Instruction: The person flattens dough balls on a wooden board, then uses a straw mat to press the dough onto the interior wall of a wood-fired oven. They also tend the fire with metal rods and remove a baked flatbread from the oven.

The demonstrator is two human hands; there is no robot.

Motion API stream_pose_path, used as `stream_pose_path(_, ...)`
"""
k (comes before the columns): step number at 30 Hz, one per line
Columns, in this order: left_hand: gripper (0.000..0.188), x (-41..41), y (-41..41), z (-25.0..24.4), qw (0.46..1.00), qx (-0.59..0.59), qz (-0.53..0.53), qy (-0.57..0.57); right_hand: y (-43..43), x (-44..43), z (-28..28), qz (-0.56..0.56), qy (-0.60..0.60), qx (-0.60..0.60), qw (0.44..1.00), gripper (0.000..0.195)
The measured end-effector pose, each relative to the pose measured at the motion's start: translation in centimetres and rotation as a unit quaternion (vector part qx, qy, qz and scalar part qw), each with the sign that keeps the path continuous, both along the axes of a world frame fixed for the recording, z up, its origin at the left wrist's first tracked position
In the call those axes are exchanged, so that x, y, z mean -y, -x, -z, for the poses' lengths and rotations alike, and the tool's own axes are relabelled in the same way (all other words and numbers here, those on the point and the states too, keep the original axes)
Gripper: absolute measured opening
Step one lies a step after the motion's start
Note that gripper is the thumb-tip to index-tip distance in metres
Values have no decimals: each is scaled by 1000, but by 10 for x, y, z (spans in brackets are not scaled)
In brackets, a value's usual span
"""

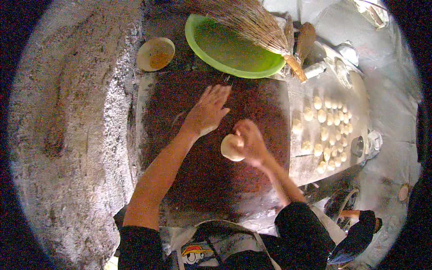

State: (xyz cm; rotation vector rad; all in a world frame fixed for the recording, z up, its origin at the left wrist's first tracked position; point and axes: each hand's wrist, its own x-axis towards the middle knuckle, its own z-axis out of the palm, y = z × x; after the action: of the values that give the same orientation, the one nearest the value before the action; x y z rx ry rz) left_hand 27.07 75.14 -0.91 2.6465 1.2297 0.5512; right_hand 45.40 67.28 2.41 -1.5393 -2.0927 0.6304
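Note:
My left hand [209, 109] is flat and palm down over the dark work surface [202, 175], its fingers slightly spread and holding nothing. Whether it touches the surface cannot be told. To its lower right, my right hand [251, 141] grips a round, pale piece of dough [232, 147]; part of the dough is hidden behind the fingers. Past the dark surface on the right, a pale board [303, 168] carries several small dough balls [321, 115] in loose rows.
A green plastic basin [236, 69] stands at the far side, with a twig broom [256, 27] lying across it. Left of the basin is a bowl [156, 54] with orange-brown contents. A rough, whitened wall [77, 135] borders the left. Another person [357, 233] is at the lower right.

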Motion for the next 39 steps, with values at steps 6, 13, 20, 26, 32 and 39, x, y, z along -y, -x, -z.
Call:
stream_pose_path(6,60,2,-26,-22,993,-32,109,-36,5,54,-24,-90,198,-243,945,37)
stream_pose_path(13,66,98,54,-18,991,23,-118,52,-35,-30,7,-47,-69,17,996,36)
stream_pose_path(20,62,88,48,-16,989,1,-140,55,-118,-335,154,-180,-193,438,859,33)
stream_pose_path(26,59,94,56,-14,985,-8,-168,38,-69,-416,235,-146,126,162,968,45)
stream_pose_path(32,49,84,72,-21,968,61,-216,114,24,-287,97,-103,-87,94,986,47)
stream_pose_path(39,48,74,83,-19,982,68,-131,119,49,-12,21,-79,-176,108,975,79)
